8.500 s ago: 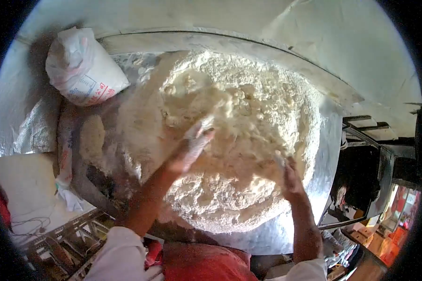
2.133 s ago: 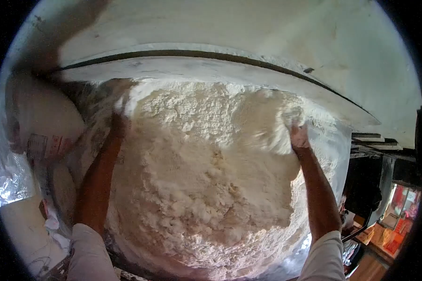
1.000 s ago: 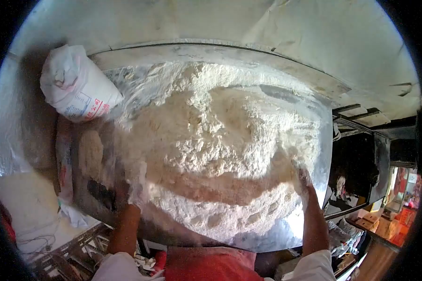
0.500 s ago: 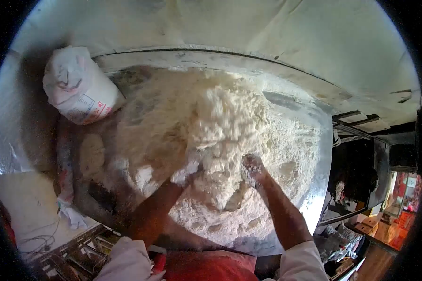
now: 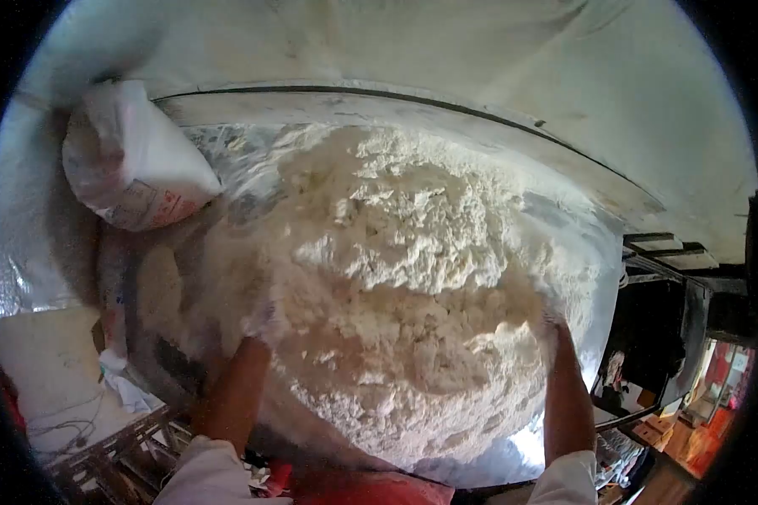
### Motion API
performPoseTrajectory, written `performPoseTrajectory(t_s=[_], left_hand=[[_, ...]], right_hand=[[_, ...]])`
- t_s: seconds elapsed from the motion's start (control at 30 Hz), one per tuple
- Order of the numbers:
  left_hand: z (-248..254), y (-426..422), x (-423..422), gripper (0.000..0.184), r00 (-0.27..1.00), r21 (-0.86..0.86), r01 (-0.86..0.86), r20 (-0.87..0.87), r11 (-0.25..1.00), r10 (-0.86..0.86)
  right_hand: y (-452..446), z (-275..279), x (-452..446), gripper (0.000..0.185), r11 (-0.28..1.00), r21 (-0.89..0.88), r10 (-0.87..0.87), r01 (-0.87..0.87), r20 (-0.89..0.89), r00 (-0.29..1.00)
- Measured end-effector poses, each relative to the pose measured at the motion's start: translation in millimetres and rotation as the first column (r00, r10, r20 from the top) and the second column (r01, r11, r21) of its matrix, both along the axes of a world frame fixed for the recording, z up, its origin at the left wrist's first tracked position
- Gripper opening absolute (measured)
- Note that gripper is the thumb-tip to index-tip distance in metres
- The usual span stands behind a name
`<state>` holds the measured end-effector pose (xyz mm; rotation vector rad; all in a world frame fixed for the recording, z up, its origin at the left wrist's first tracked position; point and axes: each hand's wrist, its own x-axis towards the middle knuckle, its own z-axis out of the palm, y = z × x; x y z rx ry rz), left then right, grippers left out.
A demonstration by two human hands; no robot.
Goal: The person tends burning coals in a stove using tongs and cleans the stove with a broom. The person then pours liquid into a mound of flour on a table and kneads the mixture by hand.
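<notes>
A broad, lumpy heap of pale flour-like material [image 5: 421, 244] covers most of the metal table [image 5: 598, 286]. At the left edge of the heap is my left hand [image 5: 264, 320], coated in white and blurred, its fingers hard to separate from the powder. My right hand [image 5: 552, 311] touches the heap's right side; its fingers are also hidden by powder and blur. The hands are wide apart, with the heap between them. Whether either hand holds any of the material cannot be made out.
A white sack with red print [image 5: 135, 160] stands at the back left. A raised ledge [image 5: 379, 109] runs along the table's back. Dark metal shelving [image 5: 648, 337] is at the right. A white board with thin wires [image 5: 50, 362] lies at the lower left.
Both hands were close together at the middle of the heap half a second ago; now they are spread to its left and right sides. The lumps between them have shifted and spread.
</notes>
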<state>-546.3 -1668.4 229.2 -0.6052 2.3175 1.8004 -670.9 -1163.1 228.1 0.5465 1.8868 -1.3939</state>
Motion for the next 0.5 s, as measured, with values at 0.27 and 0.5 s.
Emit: performPoseTrajectory(t_s=[0.27,0.5], left_hand=[[-27,95,-67,0.057,0.982,0.271,0.190,-0.042,0.944,-0.185],[44,94,14,0.056,0.945,0.436,0.316,-0.068,0.843,-0.319]], right_hand=[[-138,10,0,0.050,0.919,-0.393,0.060,0.008,0.159,0.985],[-124,119,96,0.058,0.805,0.291,0.592,-0.517,-0.442,0.673]])
